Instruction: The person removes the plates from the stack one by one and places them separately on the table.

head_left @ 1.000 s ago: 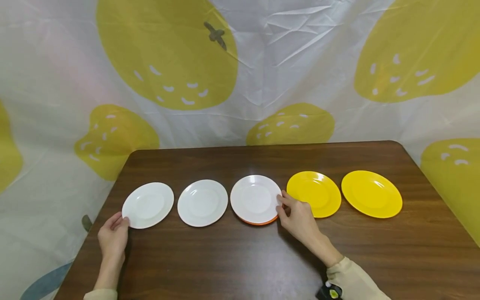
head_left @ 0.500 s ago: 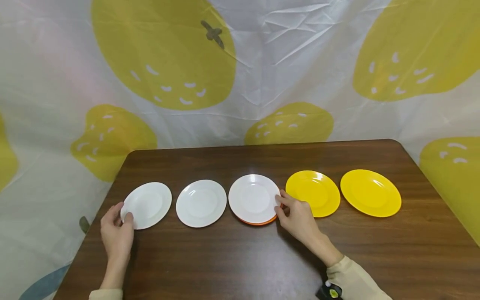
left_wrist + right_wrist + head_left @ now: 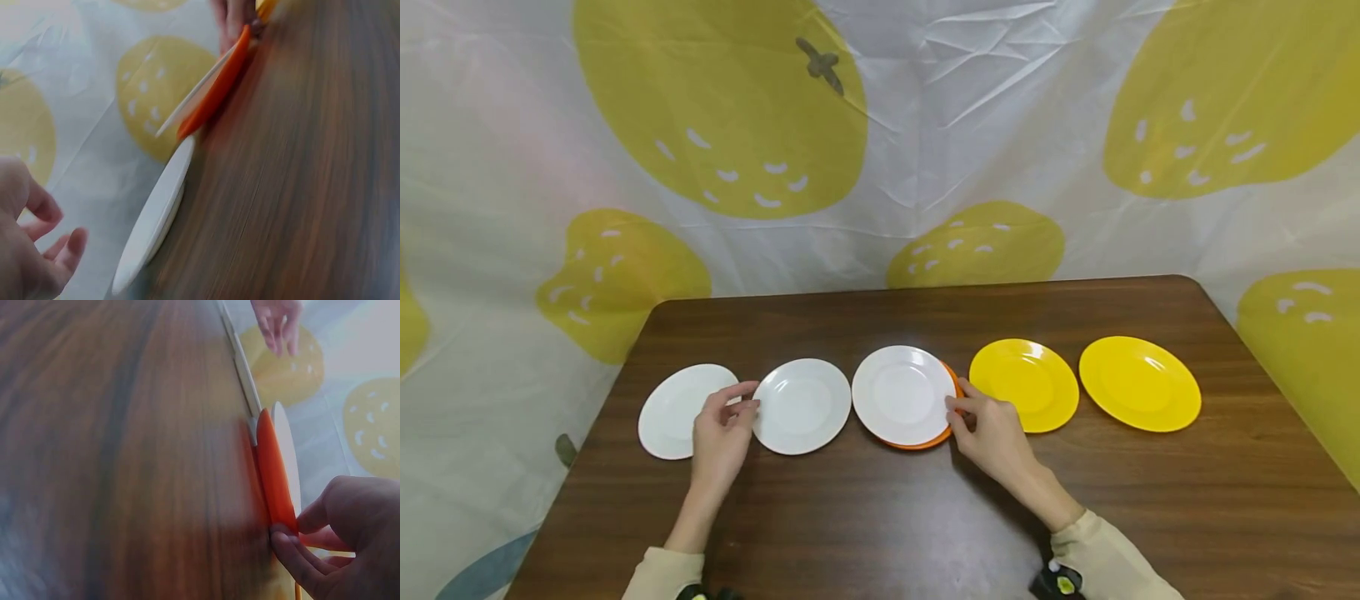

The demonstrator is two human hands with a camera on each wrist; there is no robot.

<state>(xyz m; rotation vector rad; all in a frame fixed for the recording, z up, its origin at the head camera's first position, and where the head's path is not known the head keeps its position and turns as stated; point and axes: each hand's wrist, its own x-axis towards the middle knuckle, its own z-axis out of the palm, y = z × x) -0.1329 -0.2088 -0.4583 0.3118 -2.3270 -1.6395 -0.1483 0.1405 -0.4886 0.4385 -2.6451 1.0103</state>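
Note:
My left hand (image 3: 722, 442) hovers over the gap between the leftmost white plate (image 3: 673, 412) and the second white plate (image 3: 802, 407). Its fingers are loosely bent and hold nothing; in the left wrist view that hand (image 3: 31, 240) is apart from a white plate (image 3: 156, 212). With my right hand (image 3: 1000, 437) I pinch the right edge of the middle white plate (image 3: 904, 396), which lies over an orange plate (image 3: 951, 429). From the right wrist view, my fingers (image 3: 312, 565) are at the rims of the orange plate (image 3: 275, 475) and white plate (image 3: 287, 453).
Two yellow plates (image 3: 1024, 387) (image 3: 1140, 383) continue the row at the right. All plates are on a brown wooden table (image 3: 865, 517). A white cloth (image 3: 917, 125) printed with large yellow fruit hangs behind the far edge.
My left hand has left the leftmost plate's edge and moved right. The middle white plate has shifted slightly left, baring more of the orange rim at its right; my right hand still holds it.

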